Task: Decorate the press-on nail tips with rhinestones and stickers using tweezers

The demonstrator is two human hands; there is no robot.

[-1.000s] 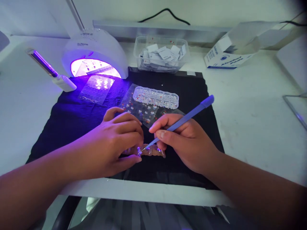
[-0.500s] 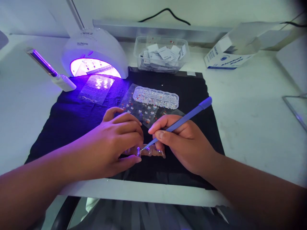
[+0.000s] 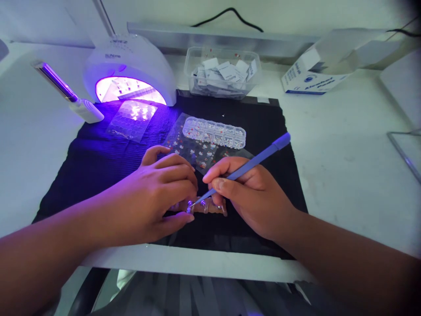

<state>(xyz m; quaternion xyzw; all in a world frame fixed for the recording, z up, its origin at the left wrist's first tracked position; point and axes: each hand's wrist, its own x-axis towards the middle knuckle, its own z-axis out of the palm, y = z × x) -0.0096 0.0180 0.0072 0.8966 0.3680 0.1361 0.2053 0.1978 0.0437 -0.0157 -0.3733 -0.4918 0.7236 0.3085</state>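
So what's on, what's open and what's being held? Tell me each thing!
Dome lamp: on, glowing purple.
Wand lamp: purple strip, can't tell if lit.
Clear tub: open, holding white packets.
Alcohol pads box: open.
Compartment case: lying flat, lid unclear.
Black mat: spread out, wrinkled.
Blue tool: held in the right hand, tip down.
Brown strip: on the mat, partly behind the left hand.

Left hand (image 3: 158, 191) grips the left part of a brown strip (image 3: 213, 207) bearing clear pieces (image 3: 205, 207). Right hand (image 3: 245, 195) holds a slanted blue pen-like tool (image 3: 255, 164), tip at one piece, contact unconfirmed. Black mat (image 3: 263, 98) underneath. Far left: domed lamp (image 3: 144, 59), lit violet. Far centre: compartment tray (image 3: 215, 133); beyond it, clear tub (image 3: 194, 57).
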